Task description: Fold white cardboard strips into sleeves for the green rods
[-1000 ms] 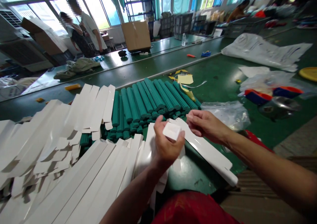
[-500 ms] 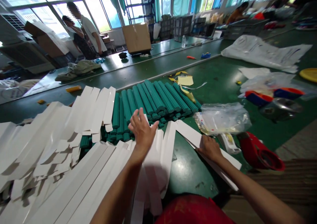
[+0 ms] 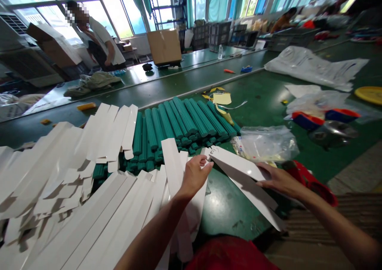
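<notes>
A long white carton (image 3: 235, 162), partly spread open along its length, slants across the table in front of me. My right hand (image 3: 276, 179) grips its near half, thumb and fingers on its edges. At the carton's far end, by the small end flaps, my left hand (image 3: 195, 175) has its fingers curled in. What lies between those fingers, if anything, is hidden. Under my left forearm lie more flat white cartons (image 3: 119, 206), and one carton (image 3: 171, 158) sticks up beside that hand. Behind them is a stack of green ribbed rods (image 3: 185, 120).
To the right are a clear plastic bag (image 3: 268, 142), a red tape dispenser (image 3: 316, 184) and a metal tool with blue-orange parts (image 3: 332, 132). More white cartons (image 3: 56, 162) pile up on the left. A person (image 3: 100, 43) stands beyond the table.
My left hand has moved right from above the cartons to the carton's end, its fingers curling in. My right hand has shifted its grip, and the carton has spread wider.
</notes>
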Available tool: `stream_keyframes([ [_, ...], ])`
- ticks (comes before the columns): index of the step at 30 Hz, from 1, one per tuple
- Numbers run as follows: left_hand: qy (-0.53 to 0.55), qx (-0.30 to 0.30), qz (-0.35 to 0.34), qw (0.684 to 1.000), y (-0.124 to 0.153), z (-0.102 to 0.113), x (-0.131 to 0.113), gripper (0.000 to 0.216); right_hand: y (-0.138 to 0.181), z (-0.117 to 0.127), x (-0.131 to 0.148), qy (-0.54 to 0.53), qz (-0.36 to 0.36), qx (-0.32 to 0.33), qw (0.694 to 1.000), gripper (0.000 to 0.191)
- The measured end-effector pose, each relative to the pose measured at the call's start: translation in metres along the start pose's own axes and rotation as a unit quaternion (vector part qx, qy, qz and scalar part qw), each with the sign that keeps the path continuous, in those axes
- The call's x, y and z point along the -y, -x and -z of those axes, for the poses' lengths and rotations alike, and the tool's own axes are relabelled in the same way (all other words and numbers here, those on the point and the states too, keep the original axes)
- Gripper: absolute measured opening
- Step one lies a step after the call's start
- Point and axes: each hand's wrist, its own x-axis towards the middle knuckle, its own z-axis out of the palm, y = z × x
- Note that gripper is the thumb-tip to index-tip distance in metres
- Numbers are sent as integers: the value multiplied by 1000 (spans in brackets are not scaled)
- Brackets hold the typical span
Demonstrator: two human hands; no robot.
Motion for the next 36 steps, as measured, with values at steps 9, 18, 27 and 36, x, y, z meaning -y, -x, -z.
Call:
stream_keyframes([
  [9,46,77,64,994,-7,-9,-2,29,-12,-32,14,-163,25,-64,984,75],
  [18,522,51,55,850,-12,-2,-24,79,25,-43,95,-141,142,-23,980,83],
  [27,420,34,-26,907,7,31,-57,75,9,-106,181,-153,154,-268,939,81],
  [36,383,-95,-35,918,-6,43,-56,47,-2,-93,196,-230,141,-200,942,74],
])
